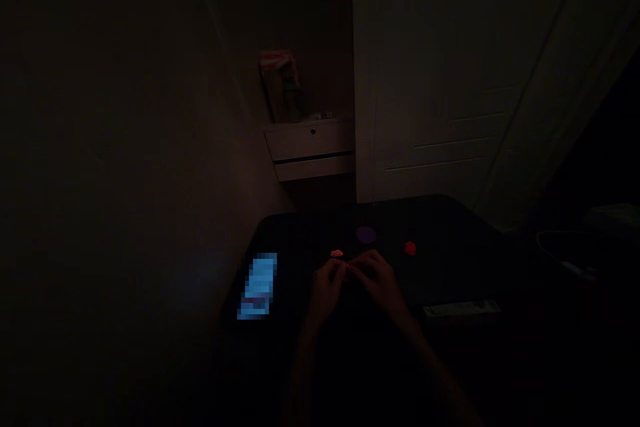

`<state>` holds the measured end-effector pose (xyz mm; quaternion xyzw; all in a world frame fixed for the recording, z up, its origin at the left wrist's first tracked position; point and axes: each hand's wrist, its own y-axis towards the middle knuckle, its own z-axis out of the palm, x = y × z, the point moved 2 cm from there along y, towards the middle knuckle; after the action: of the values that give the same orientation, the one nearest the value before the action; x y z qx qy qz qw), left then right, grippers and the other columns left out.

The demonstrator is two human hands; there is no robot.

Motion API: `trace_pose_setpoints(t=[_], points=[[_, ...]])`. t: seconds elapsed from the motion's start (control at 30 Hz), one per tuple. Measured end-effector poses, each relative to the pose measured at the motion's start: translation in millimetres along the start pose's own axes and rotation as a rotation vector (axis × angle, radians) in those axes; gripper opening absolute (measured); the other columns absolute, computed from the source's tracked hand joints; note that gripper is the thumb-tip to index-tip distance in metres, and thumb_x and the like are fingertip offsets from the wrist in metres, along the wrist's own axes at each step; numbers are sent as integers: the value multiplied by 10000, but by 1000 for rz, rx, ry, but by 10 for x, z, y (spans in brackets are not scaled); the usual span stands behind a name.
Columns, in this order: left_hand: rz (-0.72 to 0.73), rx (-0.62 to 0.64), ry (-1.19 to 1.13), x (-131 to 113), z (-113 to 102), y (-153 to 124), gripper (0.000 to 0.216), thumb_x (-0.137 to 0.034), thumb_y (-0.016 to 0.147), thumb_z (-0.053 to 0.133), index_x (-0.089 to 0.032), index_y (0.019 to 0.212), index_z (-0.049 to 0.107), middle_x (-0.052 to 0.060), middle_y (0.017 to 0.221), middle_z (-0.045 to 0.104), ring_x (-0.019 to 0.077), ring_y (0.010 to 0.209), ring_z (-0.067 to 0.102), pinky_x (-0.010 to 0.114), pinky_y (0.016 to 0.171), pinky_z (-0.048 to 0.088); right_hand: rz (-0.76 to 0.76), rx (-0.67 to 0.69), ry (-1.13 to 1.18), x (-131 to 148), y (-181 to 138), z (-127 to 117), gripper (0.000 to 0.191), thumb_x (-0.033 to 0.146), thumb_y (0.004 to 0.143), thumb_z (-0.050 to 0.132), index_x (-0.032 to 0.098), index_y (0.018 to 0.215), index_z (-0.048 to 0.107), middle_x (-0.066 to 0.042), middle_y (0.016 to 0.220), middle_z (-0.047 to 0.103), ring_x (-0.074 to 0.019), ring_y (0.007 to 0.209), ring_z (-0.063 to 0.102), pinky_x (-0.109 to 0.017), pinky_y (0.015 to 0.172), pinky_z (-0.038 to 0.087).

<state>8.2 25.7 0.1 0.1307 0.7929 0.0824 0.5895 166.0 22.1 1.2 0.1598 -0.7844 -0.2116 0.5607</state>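
Over a dark table [310,227], my left hand [327,283] and my right hand [377,277] meet at the fingertips. Both are closed in a pinch on a small red piece [347,266], mostly covered by the fingers; its kind cannot be made out in the dark. Just beyond my left fingers lies a bright pinkish-red lump [337,253]. A rounded red lump [410,249] sits apart, to the right of my right hand. Behind my hands is a flat, round purple thing [366,235].
A glowing, blurred-out screen [259,285] lies at the table's left. Near the right front edge is a pale printed strip [463,309]. A wall rises on the left, a drawer unit [313,140] and a white panelled door [425,80] stand behind. A pale cable [550,240] is at right.
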Motion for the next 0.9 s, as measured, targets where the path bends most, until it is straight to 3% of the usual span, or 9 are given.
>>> trace_pose_setpoints(t=[0.6,0.9], points=[[-24,-17,-59,-52,-19,3,303,-439,916,593,-174,815,700,52,788,743,208,823,700,313,823,509,-5,27,10,36,-2,-14,166,340,947,639,243,907,767,-52,943,663,-212,869,666,-336,792,532],[-24,-16,-23,-17,-11,-9,296,-425,945,554,-173,887,698,45,801,737,194,792,688,303,784,505,-7,23,10,64,5,-3,201,374,951,635,237,930,781,-59,939,660,-212,874,663,-331,788,529]])
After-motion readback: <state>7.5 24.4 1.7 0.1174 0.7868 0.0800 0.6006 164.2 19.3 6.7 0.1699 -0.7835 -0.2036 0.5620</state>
